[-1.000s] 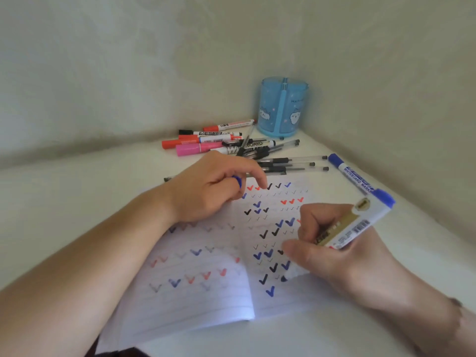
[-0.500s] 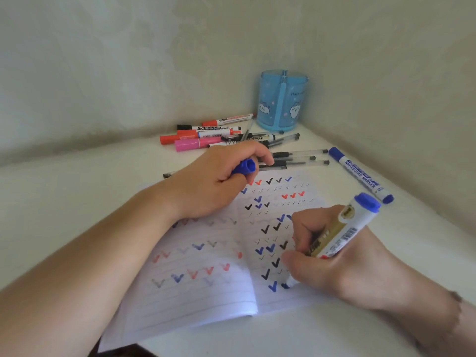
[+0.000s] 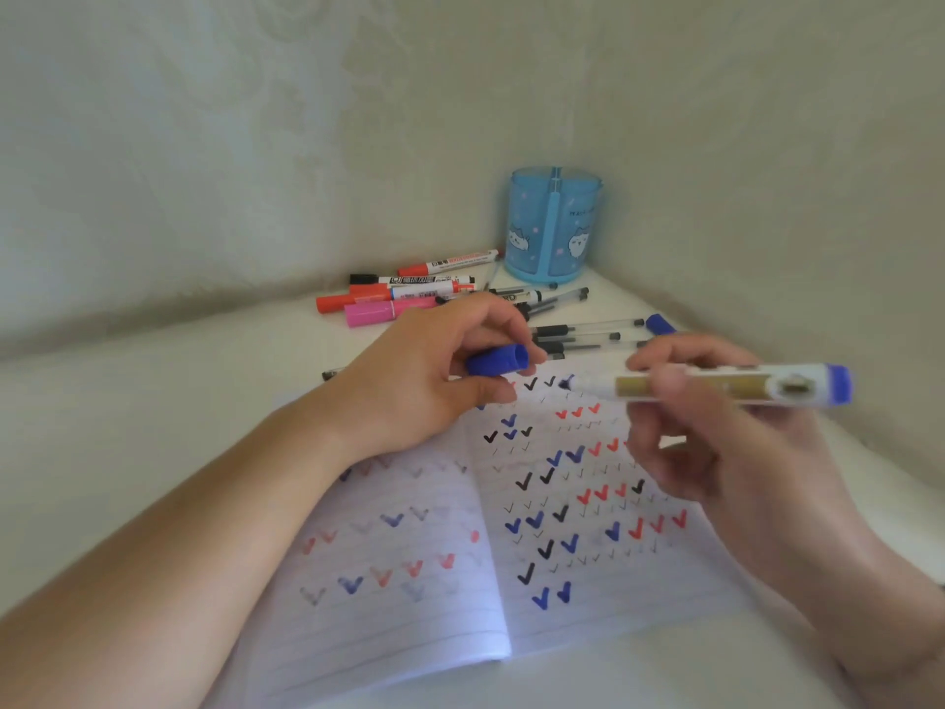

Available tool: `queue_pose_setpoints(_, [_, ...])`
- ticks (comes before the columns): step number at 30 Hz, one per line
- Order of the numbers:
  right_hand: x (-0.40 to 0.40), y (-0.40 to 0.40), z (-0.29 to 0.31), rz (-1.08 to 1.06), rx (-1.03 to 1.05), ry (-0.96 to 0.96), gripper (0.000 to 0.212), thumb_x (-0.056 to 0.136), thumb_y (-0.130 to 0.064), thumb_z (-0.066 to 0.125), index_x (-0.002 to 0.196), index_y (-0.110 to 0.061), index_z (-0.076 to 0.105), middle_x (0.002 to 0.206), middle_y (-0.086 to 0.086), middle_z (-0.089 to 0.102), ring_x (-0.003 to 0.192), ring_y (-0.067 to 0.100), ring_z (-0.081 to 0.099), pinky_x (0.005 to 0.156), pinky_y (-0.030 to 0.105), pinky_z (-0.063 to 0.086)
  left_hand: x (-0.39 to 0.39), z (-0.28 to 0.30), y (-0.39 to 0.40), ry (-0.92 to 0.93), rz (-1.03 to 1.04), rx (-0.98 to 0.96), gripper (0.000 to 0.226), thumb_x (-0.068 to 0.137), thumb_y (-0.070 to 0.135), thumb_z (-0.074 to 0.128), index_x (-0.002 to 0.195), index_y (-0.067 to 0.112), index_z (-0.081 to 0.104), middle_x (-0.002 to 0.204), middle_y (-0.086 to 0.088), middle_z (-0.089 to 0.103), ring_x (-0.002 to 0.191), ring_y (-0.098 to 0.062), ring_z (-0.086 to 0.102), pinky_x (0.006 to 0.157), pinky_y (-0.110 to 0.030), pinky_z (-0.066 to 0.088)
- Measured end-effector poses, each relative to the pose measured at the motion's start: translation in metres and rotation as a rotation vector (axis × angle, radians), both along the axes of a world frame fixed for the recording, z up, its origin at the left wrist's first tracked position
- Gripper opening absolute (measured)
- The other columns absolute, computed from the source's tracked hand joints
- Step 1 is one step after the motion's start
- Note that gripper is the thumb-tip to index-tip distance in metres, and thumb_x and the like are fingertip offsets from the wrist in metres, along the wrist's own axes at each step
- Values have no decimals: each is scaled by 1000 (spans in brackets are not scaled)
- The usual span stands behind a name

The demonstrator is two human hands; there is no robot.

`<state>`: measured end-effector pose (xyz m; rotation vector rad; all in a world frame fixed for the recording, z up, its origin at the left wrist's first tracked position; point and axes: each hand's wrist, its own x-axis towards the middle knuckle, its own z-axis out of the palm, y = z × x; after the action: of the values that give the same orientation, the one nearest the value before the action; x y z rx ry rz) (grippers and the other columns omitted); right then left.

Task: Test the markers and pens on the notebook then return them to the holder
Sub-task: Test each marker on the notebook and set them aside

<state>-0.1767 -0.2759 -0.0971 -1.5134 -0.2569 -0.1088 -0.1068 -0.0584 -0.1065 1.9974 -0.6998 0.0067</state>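
Observation:
An open lined notebook (image 3: 409, 621) covered in black, red and blue check marks lies in front of me. My right hand (image 3: 726, 452) holds a blue whiteboard marker (image 3: 716, 385) level above the page, its bare tip pointing left. A short way to the left of that tip, my left hand (image 3: 434, 371) pinches the marker's blue cap (image 3: 498, 359), open end towards the tip. The blue translucent holder (image 3: 555, 227) stands in the far corner.
Red, pink and black markers (image 3: 388, 299) lie in a heap left of the holder. Several clear pens (image 3: 588, 332) lie behind the notebook, and another blue marker (image 3: 659, 323) shows behind my right hand. Walls close in behind and to the right.
My right hand lifted the marker off the page after drawing a blue check mark and turned it level. My left hand turned the cap's opening towards the tip.

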Motion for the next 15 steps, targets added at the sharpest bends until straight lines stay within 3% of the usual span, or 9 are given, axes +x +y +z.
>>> queue_pose_setpoints(2, [2, -3, 2, 8, 63, 14, 32, 73, -42, 58, 89, -20, 75, 70, 12, 65, 52, 25, 49, 45, 26, 27, 0, 1, 0, -17, 13, -8, 30, 81, -1, 73, 104, 18, 65, 100, 13, 74, 98, -1, 68, 83, -20, 55])
queue_pose_setpoints(4, [2, -4, 2, -72, 57, -4, 35, 80, -32, 45, 89, -21, 76, 70, 14, 66, 51, 27, 49, 47, 32, 28, 0, 1, -1, -75, 30, 21, 30, 82, 6, 74, 103, 26, 68, 98, 18, 71, 92, -2, 67, 84, -30, 57])
queue_pose_setpoints(7, [2, -1, 3, -160, 38, 3, 19, 78, -22, 50, 80, -24, 69, 63, 14, 65, 46, 26, 46, 54, 42, 28, -2, 3, -2, -100, 41, 16, 35, 84, 13, 74, 103, 40, 66, 98, 24, 68, 87, -1, 65, 79, -37, 58])
queue_pose_setpoints(10, [1, 0, 4, -168, 10, 7, 8, 76, -21, 56, 71, -22, 61, 68, 18, 69, 44, 27, 45, 52, 35, 28, -3, 4, -4, -128, 40, 27, 36, 83, 17, 74, 104, 45, 63, 103, 25, 67, 95, 1, 65, 88, -30, 54])
queue_pose_setpoints(15, [1, 0, 5, -187, -77, 2, 13, 84, -10, 66, 76, -18, 70, 75, 14, 75, 41, 25, 47, 43, 22, 33, -4, 5, -3, -152, 32, 52, 33, 81, 26, 75, 104, 48, 66, 106, 27, 68, 102, 1, 64, 95, -31, 51])
